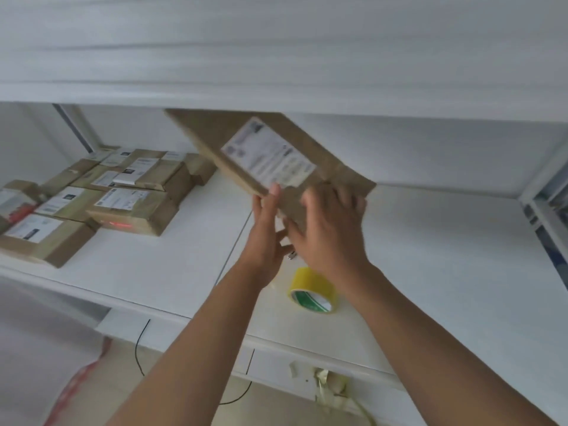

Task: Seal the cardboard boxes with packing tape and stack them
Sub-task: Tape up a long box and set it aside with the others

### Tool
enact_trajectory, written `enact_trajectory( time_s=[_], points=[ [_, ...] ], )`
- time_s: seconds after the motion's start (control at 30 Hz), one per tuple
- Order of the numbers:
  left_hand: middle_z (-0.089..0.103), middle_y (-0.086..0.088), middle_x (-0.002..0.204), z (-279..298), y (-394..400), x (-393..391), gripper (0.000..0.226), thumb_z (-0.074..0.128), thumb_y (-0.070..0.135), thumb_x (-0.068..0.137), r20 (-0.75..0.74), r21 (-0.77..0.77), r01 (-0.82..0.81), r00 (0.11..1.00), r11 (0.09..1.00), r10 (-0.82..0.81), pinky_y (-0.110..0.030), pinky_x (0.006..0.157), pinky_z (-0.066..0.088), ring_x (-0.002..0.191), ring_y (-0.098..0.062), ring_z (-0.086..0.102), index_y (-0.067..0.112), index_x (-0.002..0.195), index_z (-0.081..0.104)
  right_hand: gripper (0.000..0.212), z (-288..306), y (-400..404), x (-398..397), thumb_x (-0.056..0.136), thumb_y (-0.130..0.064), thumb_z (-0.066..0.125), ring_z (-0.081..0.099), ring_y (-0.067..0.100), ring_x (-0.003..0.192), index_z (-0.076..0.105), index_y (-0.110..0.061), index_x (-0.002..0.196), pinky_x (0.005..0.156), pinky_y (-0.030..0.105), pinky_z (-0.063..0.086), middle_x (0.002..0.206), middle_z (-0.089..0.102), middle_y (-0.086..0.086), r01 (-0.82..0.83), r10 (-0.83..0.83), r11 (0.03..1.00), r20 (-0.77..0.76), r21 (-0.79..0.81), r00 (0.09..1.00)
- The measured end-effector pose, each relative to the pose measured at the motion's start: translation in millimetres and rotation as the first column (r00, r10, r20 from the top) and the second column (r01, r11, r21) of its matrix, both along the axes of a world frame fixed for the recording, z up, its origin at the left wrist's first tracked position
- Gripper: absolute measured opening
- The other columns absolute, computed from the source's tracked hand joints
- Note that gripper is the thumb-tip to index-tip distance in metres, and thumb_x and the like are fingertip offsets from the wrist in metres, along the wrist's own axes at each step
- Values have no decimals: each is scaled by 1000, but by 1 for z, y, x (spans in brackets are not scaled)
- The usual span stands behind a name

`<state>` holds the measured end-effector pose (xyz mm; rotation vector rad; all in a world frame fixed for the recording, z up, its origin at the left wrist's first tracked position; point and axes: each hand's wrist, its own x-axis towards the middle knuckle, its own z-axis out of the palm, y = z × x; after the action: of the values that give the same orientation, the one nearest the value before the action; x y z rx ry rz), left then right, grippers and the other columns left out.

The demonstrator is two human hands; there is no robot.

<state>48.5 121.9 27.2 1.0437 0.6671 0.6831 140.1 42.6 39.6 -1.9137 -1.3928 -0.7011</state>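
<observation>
Both hands, left (266,229) and right (330,232), grip the near end of a tilted box (246,142) held above the tabletop (430,256), its far end under the shelf edge (307,99). Tape (312,290) lies beneath; stacked boxes (92,198) sit far left, bare surface between.

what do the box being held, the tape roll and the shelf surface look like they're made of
Held box: brown cardboard, matte, with a white paper label. Tape roll: glossy yellow plastic-looking tape; its core material is unclear. Shelf surface: smooth white, faintly sheeny, probably laminate or painted board; the blur leaves that open.

Tilted labelled cardboard box (270,155), yellow tape roll (312,290)
</observation>
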Motion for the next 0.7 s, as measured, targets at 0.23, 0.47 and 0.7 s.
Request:
enact_trajectory(
  time_s=[0.23,0.47,0.7],
  points=[
    [72,-2,115,0,21,-51,46,66,31,94,107,-99,-330,935,939,340,-29,67,58,94,-18,72,27,135,46,23,-1,22,-40,80,-14,64,54,28,94,58,-3,99,82,41,47,95,63,10,-517,509,856,-156,-11,847],
    [67,-2,122,-11,34,-99,54,69,39,90,-89,-121,-440,898,890,431,-55,86,58,94,-29,71,30,137,43,30,-7,26,-6,92,-33,51,56,25,101,58,-8,107,82,35,46,106,59,5,-353,299,935,-474,-27,828],
    [68,-5,122,-14,51,-154,52,72,43,85,-411,1,-317,864,948,290,-47,77,60,99,-38,68,29,132,54,44,-53,19,16,86,-63,54,55,18,88,59,-21,98,66,29,38,97,57,-1,-446,-139,348,-516,-825,845]
  ],
)
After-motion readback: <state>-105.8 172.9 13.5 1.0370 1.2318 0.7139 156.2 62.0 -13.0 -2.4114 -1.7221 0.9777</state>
